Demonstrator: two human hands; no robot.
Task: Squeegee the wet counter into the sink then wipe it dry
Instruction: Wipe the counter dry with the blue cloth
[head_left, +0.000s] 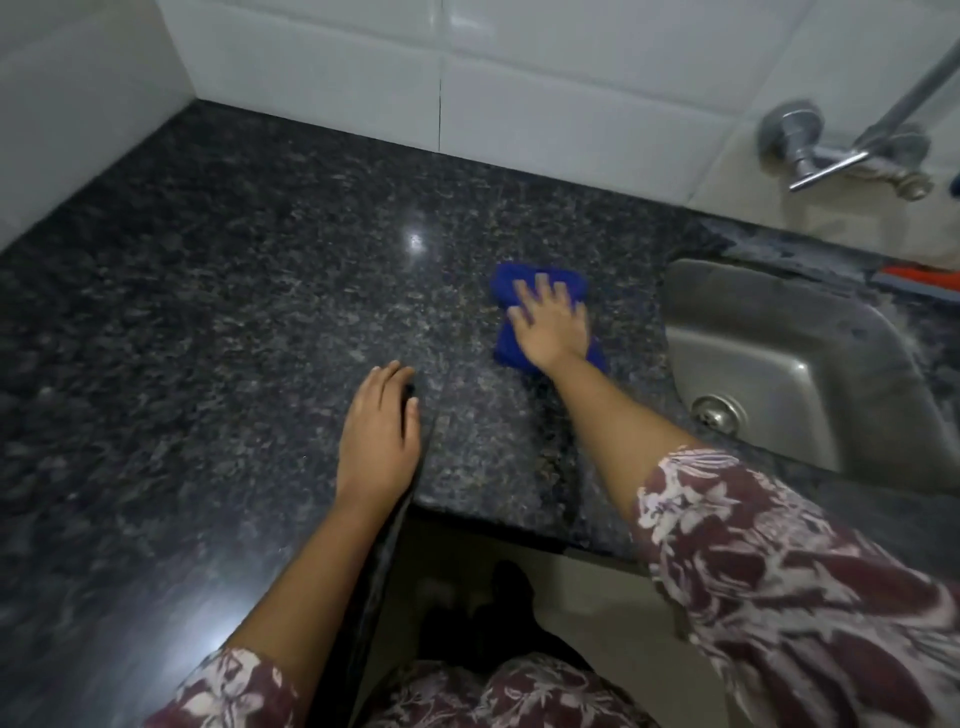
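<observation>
Dark speckled granite counter (234, 291) fills the view, with a white tiled wall (545, 78) on the far side. Stainless steel sink (753, 332) is set in at right, chrome wall tap (831, 150) beyond it. Crumpled blue cloth (511, 280) lies on the counter just left of the sink. Right hand (548, 325) presses on it, fingers spread flat. Left hand (376, 431) rests on the near counter edge, fingers straight, holding nothing.

Legible text: none. No lettering, label, brand mark, number or sign can be read on any surface in view.
</observation>
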